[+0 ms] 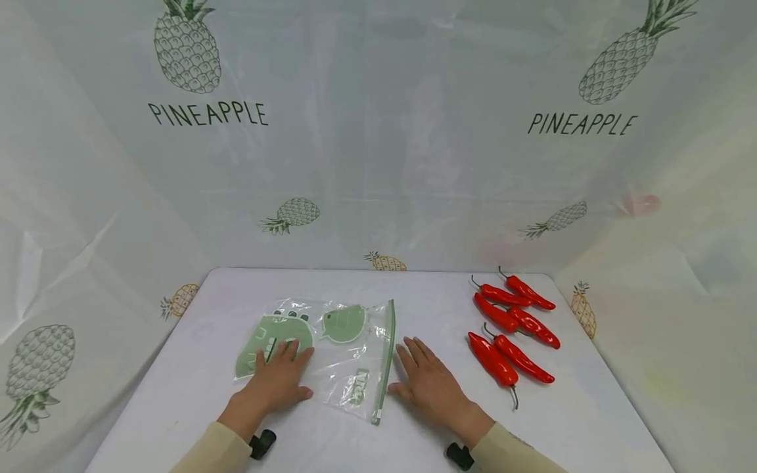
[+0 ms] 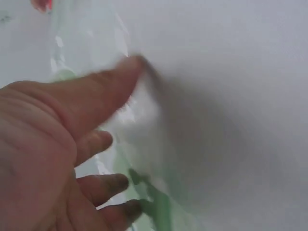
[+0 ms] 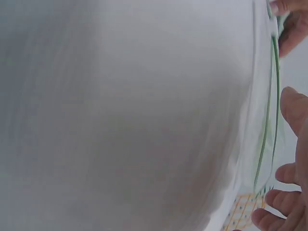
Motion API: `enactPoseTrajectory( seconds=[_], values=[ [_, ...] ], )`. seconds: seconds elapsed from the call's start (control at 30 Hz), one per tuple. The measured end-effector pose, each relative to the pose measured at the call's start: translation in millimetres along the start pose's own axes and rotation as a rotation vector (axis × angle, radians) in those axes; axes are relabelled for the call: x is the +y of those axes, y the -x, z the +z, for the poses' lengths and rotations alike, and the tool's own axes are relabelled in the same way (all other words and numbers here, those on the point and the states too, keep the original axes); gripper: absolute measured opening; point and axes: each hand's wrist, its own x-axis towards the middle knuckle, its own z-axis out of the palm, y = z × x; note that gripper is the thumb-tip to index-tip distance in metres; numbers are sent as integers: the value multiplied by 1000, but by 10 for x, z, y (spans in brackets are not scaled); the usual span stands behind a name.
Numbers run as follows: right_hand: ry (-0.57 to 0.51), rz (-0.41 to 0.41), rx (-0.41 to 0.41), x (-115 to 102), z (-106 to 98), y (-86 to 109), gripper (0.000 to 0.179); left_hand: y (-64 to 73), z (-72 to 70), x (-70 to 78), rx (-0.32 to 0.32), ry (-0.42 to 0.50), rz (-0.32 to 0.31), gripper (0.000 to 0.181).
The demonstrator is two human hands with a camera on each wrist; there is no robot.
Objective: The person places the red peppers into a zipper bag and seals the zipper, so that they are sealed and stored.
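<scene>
Left hand [image 1: 278, 381], right hand [image 1: 430, 387]: fingers extended, unclamped. Caution: sideways drag may crease the clear, green-printed plastic bag [image 1: 338, 361].

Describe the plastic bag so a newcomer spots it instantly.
On the white table, look left of the red peppers. The plastic bag lies flat, partly under the left hand. Unlike the peppers, it is clear, with green prints and a green edge strip.

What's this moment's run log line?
left hand: open, over clear bag; right hand: open, beside bag; red peppers: table, right side
</scene>
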Motion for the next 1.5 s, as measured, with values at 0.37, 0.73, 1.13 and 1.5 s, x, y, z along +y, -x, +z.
enactPoseTrajectory(
  seconds=[0.37, 0.73, 1.13, 1.5],
  values=[
    [-36, 199, 161, 455, -120, 137, 82, -89, 27, 461, 150, -24, 49, 47],
    [-17, 281, 248, 857, -211, 393, 76, -443, 310, 1147, 221, 138, 76, 81],
    [-8, 335, 236, 1032, -201, 532, 84, -700, 537, 1348, 253, 111, 48, 102],
    [1, 378, 225, 1087, -173, 546, 85, -724, 551, 1228, 192, 323, 53, 93]
  ],
)
